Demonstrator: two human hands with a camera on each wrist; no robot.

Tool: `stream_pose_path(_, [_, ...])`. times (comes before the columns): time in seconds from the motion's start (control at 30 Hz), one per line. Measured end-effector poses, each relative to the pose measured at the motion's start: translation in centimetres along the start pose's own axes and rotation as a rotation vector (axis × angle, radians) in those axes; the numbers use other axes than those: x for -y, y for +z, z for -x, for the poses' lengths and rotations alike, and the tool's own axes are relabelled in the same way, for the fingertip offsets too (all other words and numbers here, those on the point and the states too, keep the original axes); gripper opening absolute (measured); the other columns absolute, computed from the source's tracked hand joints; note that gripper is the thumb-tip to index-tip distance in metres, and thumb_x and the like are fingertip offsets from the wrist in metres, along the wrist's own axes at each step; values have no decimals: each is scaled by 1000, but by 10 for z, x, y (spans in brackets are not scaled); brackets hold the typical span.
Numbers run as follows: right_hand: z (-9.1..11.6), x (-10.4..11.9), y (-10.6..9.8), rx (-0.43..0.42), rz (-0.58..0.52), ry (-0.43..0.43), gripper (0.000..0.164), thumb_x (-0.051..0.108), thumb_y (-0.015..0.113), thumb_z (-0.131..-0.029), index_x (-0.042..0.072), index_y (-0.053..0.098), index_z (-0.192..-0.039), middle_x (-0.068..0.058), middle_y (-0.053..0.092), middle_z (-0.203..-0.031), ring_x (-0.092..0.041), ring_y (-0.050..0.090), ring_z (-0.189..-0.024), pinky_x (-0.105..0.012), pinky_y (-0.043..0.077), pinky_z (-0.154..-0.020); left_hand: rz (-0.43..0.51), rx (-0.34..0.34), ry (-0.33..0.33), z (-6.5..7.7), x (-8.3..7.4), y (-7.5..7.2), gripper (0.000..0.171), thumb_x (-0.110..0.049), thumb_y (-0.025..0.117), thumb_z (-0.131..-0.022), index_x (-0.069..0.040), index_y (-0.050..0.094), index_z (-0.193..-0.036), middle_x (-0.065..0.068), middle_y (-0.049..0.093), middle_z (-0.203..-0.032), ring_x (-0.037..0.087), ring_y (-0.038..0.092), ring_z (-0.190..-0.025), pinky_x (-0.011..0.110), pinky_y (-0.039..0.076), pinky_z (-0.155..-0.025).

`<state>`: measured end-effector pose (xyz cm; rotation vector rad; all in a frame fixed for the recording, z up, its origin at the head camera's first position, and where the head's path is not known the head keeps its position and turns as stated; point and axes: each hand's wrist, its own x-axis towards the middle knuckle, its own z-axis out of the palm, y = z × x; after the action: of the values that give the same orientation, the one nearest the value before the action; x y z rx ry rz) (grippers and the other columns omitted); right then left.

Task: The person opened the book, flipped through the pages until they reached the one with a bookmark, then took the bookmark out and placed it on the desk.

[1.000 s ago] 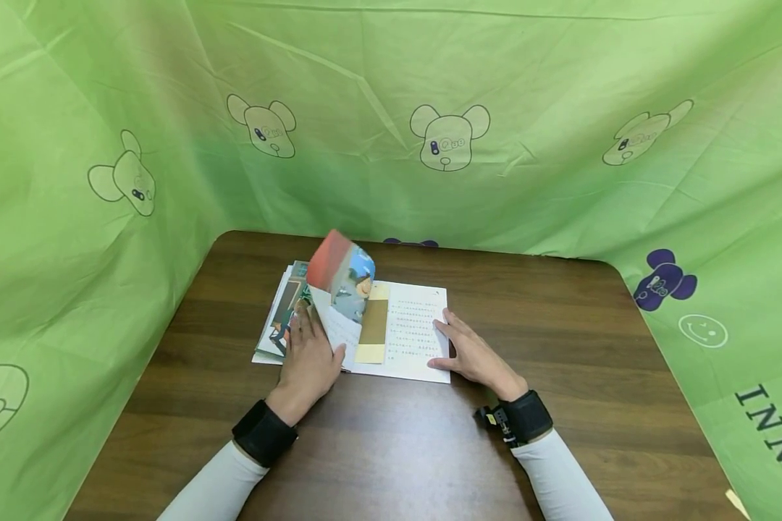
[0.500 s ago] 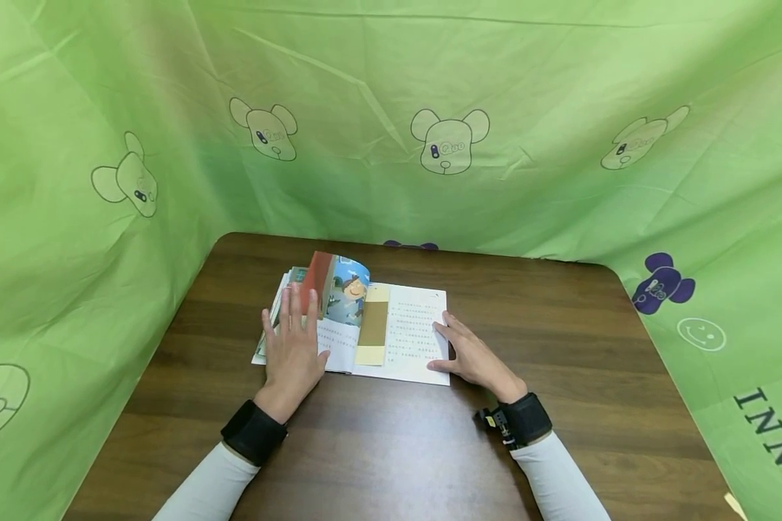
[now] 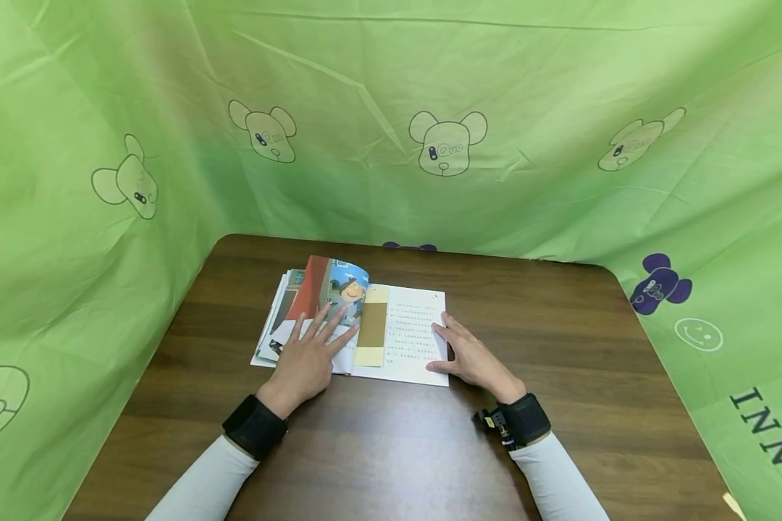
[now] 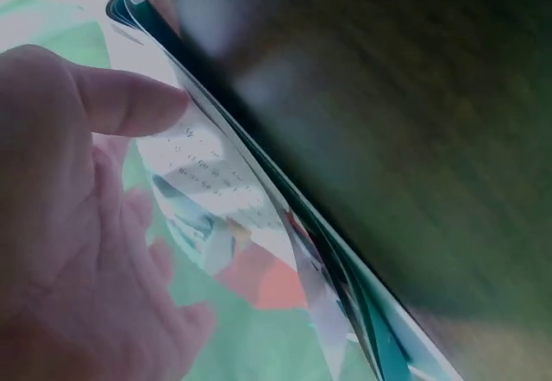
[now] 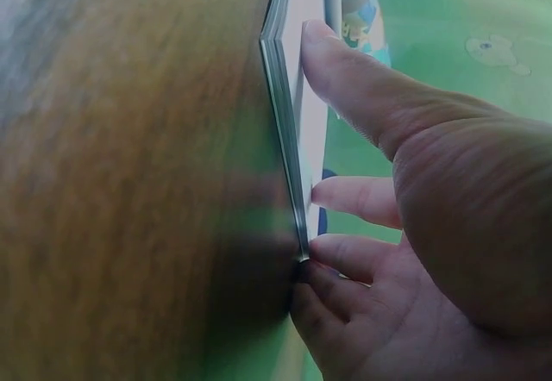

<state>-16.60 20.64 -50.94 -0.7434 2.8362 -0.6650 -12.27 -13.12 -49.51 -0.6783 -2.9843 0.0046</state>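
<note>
An open picture book point(image 3: 417, 333) lies on the wooden table point(image 3: 391, 441) in the head view. Its right page carries printed text, with a brown and cream strip point(image 3: 373, 322) near the fold. The left leaf, with a cartoon picture point(image 3: 348, 286) and a red panel, curves up at its far end. My left hand point(image 3: 303, 369) lies over the lower left page, fingers spread; in the left wrist view its thumb point(image 4: 138, 105) touches the page by the near edge. My right hand point(image 3: 476, 358) rests on the right page's outer edge, fingertips and thumb point(image 5: 345, 66) on the paper.
A green cloth point(image 3: 365, 181) with bear-head drawings hangs behind and at both sides of the table. Other pages point(image 3: 270, 329) fan out under the lifted leaf on the left. A small pale object point(image 3: 733, 505) shows at the table's right front edge.
The leaf has swung left and settled lower, showing more of its cartoon picture. My left hand drew back left, then came right onto the page with fingers spread. The right hand stayed put.
</note>
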Motion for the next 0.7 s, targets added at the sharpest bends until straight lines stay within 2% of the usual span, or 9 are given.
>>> stream_pose_path(0.2, [1, 0, 0, -7, -1, -8, 86, 44, 75, -80, -5, 45, -145, -26, 25, -158, -37, 26, -145, -51, 30, -112, 114, 132, -85, 4, -2, 1, 62, -33, 47, -98, -27, 28, -158, 5, 12, -167, 33, 8, -151, 68, 17, -111])
stream_pose_path(0.4, [1, 0, -1, -12, -7, -5, 86, 43, 75, -80, -5, 45, -145, -26, 25, -158, -37, 26, -145, -52, 30, -112, 224, 191, -179, 6, -4, 2, 67, -53, 42, -98, -30, 25, -158, 5, 12, -166, 35, 9, -150, 76, 20, -103])
stream_pose_path(0.5, [0, 0, 0, -8, -7, -4, 87, 44, 75, -80, -5, 45, -145, -26, 25, -159, -37, 25, -145, -52, 30, -112, 236, 203, -206, 7, -5, 2, 69, -57, 42, -96, -31, 24, -158, 5, 13, -166, 36, 9, -150, 78, 19, -102])
stream_pose_path(0.7, [-1, -1, 0, -5, 2, -10, 87, 46, 74, -81, -4, 44, -145, -26, 25, -158, -37, 25, -145, -51, 30, -112, 198, 213, -214, 7, -5, 4, 69, -57, 42, -96, -32, 25, -158, 5, 15, -166, 38, 12, -149, 77, 18, -103])
